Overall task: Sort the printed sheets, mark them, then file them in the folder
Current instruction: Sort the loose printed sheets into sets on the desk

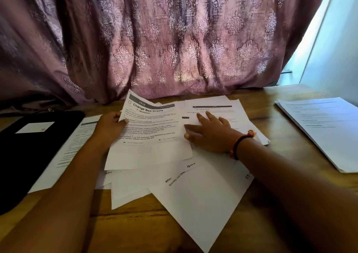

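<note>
My left hand (111,124) pinches the left edge of a printed sheet headed "Change Bed Sheets" (151,132), lifted slightly off the pile. My right hand (210,131) lies flat with spread fingers on another printed sheet (217,107) at the pile's far right. Several more white sheets (193,192) lie fanned out beneath them toward me. A black folder (33,146) with a small white label lies shut at the left. One sheet (77,142) lies between the folder and my left arm.
A neat stack of printed papers (325,128) lies at the right of the wooden table (135,227). A purple patterned curtain (164,39) hangs right behind the table's far edge. A pale wall is at the far right.
</note>
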